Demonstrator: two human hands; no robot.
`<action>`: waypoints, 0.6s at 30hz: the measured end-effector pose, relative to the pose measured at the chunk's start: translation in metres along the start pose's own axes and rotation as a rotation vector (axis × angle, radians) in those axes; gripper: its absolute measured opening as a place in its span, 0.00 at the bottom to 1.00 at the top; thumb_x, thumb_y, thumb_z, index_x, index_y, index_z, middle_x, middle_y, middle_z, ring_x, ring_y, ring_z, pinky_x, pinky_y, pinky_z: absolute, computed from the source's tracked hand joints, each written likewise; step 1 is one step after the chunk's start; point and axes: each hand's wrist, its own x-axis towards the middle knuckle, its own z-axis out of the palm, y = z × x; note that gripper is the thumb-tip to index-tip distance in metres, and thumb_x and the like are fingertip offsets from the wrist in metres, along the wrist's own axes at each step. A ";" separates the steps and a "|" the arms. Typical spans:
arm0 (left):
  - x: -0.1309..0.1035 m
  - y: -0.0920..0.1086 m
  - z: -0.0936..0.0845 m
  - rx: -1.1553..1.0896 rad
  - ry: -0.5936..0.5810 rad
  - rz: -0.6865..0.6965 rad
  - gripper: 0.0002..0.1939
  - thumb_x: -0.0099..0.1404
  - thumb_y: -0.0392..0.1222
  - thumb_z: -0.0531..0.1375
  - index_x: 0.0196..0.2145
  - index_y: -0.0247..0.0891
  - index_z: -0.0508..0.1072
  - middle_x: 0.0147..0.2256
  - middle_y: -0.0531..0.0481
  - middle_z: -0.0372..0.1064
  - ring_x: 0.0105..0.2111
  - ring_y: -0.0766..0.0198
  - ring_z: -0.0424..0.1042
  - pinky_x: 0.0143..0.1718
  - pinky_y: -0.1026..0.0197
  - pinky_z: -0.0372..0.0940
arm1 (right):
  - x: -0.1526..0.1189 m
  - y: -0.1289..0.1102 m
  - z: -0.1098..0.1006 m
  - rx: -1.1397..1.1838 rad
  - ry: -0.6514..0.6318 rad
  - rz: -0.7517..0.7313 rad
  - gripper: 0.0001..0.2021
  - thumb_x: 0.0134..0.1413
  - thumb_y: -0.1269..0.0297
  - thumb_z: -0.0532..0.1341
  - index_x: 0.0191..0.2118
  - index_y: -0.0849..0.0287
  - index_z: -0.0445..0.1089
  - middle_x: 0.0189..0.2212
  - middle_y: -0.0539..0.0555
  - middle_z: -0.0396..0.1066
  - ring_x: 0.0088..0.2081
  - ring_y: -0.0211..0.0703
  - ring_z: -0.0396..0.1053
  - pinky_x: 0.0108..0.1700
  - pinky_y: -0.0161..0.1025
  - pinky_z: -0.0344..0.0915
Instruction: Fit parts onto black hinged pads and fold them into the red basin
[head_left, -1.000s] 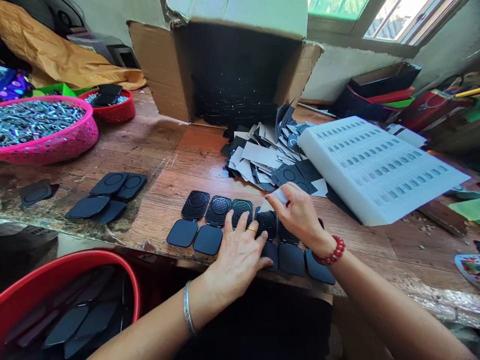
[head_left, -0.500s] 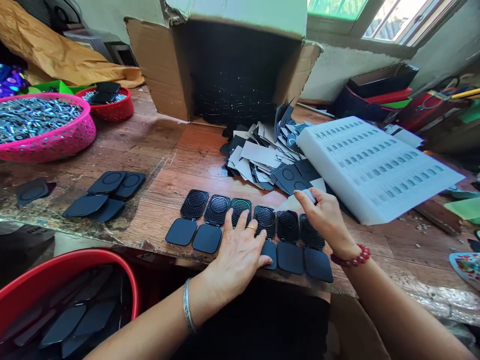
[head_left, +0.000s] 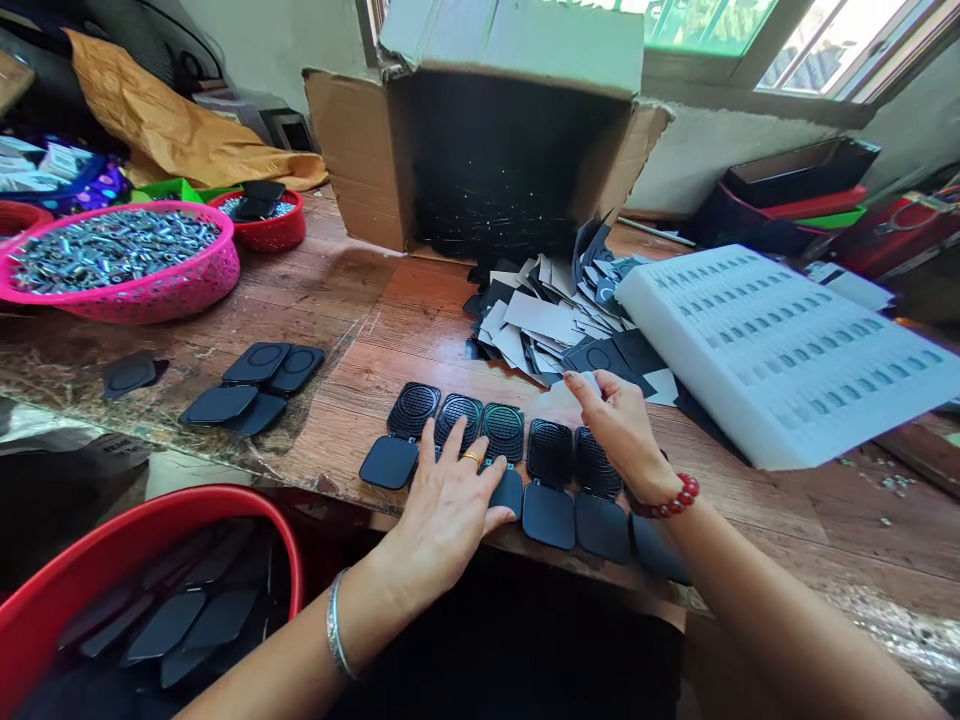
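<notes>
Along the wood-grain table's [head_left: 337, 425] near edge: row of hinged black cases [head_left: 550, 452], lying open; left hand [head_left: 446, 505], fingers spread, touching several; right hand [head_left: 619, 432], fingers gripping whitish nozzle bottle [head_left: 559, 394] near the row.
</notes>
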 end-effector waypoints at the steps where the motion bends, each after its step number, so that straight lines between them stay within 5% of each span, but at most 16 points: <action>1: 0.001 0.001 -0.002 0.002 -0.011 0.002 0.26 0.64 0.56 0.62 0.56 0.42 0.73 0.59 0.41 0.67 0.66 0.36 0.50 0.64 0.26 0.40 | 0.002 0.000 0.004 -0.016 0.008 -0.014 0.22 0.54 0.47 0.58 0.19 0.54 0.54 0.16 0.44 0.51 0.21 0.35 0.50 0.24 0.37 0.46; 11: 0.004 0.001 -0.011 0.044 -0.016 0.049 0.26 0.63 0.58 0.63 0.54 0.42 0.74 0.56 0.39 0.71 0.64 0.39 0.57 0.63 0.28 0.46 | 0.012 -0.003 0.024 -0.173 0.040 -0.133 0.21 0.52 0.51 0.59 0.18 0.53 0.50 0.16 0.44 0.48 0.22 0.37 0.46 0.26 0.38 0.43; 18: 0.005 -0.001 -0.011 0.038 -0.004 0.059 0.27 0.63 0.58 0.63 0.54 0.41 0.74 0.56 0.38 0.71 0.64 0.39 0.57 0.63 0.28 0.45 | 0.005 -0.014 0.012 -0.317 0.013 -0.345 0.19 0.55 0.58 0.59 0.20 0.52 0.50 0.20 0.47 0.54 0.24 0.39 0.51 0.29 0.39 0.47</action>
